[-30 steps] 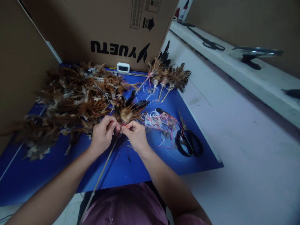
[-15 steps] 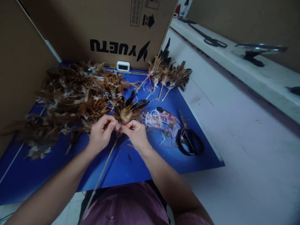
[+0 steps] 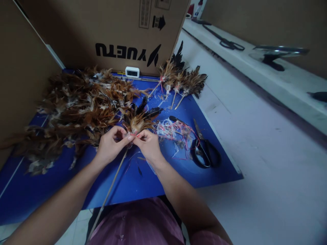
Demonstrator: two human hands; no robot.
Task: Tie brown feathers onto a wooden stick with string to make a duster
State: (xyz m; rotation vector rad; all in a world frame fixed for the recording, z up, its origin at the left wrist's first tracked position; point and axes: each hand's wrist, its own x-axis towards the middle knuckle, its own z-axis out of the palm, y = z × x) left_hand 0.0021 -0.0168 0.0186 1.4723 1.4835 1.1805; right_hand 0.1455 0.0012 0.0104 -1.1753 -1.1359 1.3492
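A feather duster (image 3: 140,120) with brown and black feathers lies in front of me, its thin stick (image 3: 112,185) running down toward my lap. Both hands meet where the feathers join the stick. My left hand (image 3: 111,144) pinches pink string (image 3: 133,134) between thumb and fingertips. Close against it, my right hand (image 3: 149,146) is also closed on the string, thumb and forefinger together. My fingers partly hide the binding.
Loose brown feathers (image 3: 81,102) are heaped at the left of the blue board (image 3: 114,197). Black-handled scissors (image 3: 204,153) and tangled string (image 3: 168,129) lie right. Farther back are smaller feather bundles (image 3: 176,81), a white digital clock (image 3: 132,71) and a cardboard box (image 3: 122,27).
My left thumb has stretched out toward the right hand, and the pink string now shows between the fingertips. The view has shifted slightly. The duster stays in place.
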